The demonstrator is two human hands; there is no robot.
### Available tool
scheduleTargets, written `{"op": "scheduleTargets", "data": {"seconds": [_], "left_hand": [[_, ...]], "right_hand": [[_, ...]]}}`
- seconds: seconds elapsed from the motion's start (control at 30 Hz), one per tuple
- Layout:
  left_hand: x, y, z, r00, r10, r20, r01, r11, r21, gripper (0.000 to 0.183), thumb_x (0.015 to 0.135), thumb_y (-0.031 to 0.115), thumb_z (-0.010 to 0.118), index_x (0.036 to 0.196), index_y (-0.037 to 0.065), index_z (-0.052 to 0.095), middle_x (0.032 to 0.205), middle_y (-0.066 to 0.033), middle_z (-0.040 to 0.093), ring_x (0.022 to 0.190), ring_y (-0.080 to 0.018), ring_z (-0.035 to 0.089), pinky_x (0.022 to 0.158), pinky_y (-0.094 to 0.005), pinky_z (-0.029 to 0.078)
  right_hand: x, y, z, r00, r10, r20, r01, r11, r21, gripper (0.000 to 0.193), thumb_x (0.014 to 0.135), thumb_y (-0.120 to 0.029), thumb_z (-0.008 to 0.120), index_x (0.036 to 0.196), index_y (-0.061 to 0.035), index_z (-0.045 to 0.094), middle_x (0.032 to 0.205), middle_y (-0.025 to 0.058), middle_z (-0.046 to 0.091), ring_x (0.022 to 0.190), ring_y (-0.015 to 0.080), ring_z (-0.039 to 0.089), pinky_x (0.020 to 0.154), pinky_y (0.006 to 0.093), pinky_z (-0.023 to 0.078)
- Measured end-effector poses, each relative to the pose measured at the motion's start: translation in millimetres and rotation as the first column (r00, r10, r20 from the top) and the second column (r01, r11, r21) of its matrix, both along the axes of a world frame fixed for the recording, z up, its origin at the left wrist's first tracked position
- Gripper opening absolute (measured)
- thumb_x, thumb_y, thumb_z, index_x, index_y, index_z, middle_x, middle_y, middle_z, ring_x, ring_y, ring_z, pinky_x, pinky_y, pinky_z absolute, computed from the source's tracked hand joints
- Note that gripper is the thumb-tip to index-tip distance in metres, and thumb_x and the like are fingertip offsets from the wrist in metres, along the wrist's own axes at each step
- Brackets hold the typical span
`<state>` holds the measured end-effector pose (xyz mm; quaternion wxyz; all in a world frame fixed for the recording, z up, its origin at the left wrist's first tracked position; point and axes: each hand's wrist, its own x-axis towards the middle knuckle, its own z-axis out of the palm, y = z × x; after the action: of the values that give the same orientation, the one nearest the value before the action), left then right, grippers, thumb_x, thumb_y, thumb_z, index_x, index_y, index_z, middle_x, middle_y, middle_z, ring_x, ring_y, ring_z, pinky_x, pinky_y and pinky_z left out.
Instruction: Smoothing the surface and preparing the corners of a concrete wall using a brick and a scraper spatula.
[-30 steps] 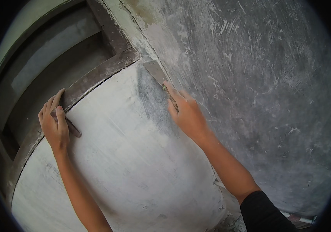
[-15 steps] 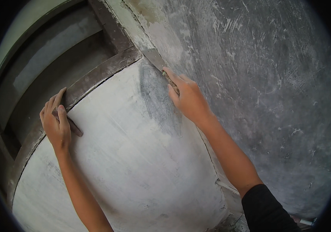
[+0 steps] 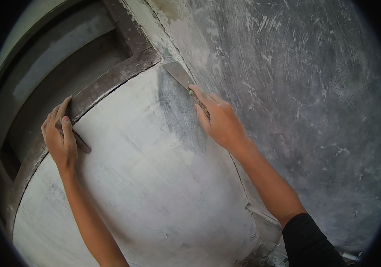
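My right hand [image 3: 224, 120] is closed around the worn handle of a putty knife [image 3: 179, 74]. Its flat metal blade lies against the top right corner of a white wall panel [image 3: 132, 178], over a grey smudged patch [image 3: 176, 113]. My left hand [image 3: 60, 138] rests at the panel's upper left edge, fingertips on the dark wooden frame [image 3: 105, 84]. Between its thumb and palm is a thin dark brown piece [image 3: 81, 143], maybe folded sandpaper; the hand covers part of it.
A dark louvered opening [image 3: 57, 80] lies behind the frame at upper left. To the right stands a scratched grey wall [image 3: 306, 111], meeting the white panel along a cracked corner line [image 3: 238, 171]. Rubble [image 3: 261, 257] and a pale pipe-like piece [image 3: 350, 256] show at the bottom.
The putty knife has slid slightly down the panel, away from the frame corner. My left hand keeps its place on the frame; the whole view has shifted a little.
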<state>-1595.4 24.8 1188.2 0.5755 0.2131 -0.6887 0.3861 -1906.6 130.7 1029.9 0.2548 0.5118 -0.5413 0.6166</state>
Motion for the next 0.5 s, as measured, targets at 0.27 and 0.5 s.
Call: {"op": "scheduleTargets", "data": {"seconds": [0.27, 0.5], "left_hand": [[3.5, 2.3, 1.8, 1.000, -0.008, 0.022, 0.007, 1.000, 0.004, 0.050, 0.101, 0.038, 0.036, 0.129, 0.014, 0.070, 0.126, -0.0110, 0.068, 0.123, -0.0304, 0.054, 0.118, -0.0435, 0.030], [-0.7, -0.4, 1.7, 0.999, -0.030, 0.039, 0.030, 1.000, 0.004, 0.050, 0.102, 0.039, 0.036, 0.129, 0.013, 0.070, 0.124, -0.0113, 0.068, 0.121, -0.0302, 0.055, 0.117, -0.0435, 0.030]], "right_hand": [[-1.7, -2.1, 8.2, 0.997, 0.079, 0.015, -0.079, 0.996, -0.039, 0.051, 0.100, -0.011, 0.057, 0.150, -0.0139, 0.048, 0.087, 0.0158, 0.062, 0.076, 0.0261, 0.059, 0.075, 0.0404, 0.049], [-6.0, 12.4, 26.8, 0.993, 0.109, 0.044, -0.111, 0.994, 0.026, 0.047, 0.099, -0.010, 0.057, 0.146, -0.0079, 0.050, 0.093, 0.0232, 0.066, 0.087, 0.0368, 0.067, 0.080, 0.0461, 0.051]]}}
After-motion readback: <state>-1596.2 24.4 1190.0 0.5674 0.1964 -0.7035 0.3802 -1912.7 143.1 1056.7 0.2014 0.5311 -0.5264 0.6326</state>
